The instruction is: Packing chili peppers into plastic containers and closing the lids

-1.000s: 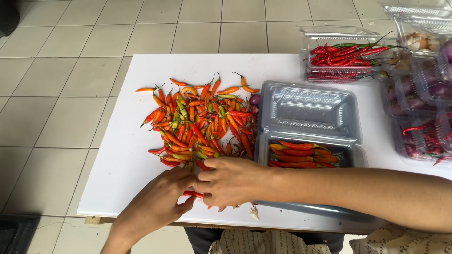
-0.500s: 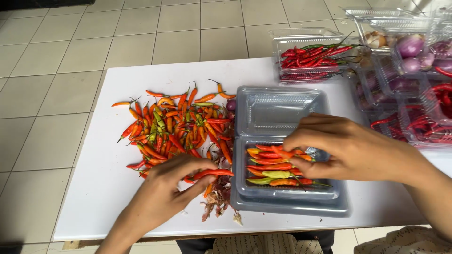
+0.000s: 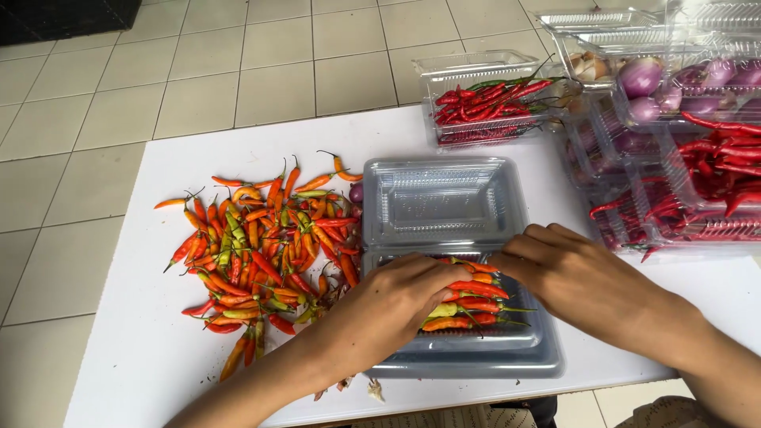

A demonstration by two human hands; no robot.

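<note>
Left hand (image 3: 400,301) now off loose red-orange chilli pile (image 3: 261,254), resting inside clear hinged plastic tray (image 3: 456,349) beside right hand (image 3: 575,277).

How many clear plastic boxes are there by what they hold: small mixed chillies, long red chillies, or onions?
Small mixed chillies: 1, the open clamshell box under the left hand and right hand.
Long red chillies: at least 2.
Purple onions: at least 1.
Total: at least 4; the stacked ones are hard to separate.
</note>
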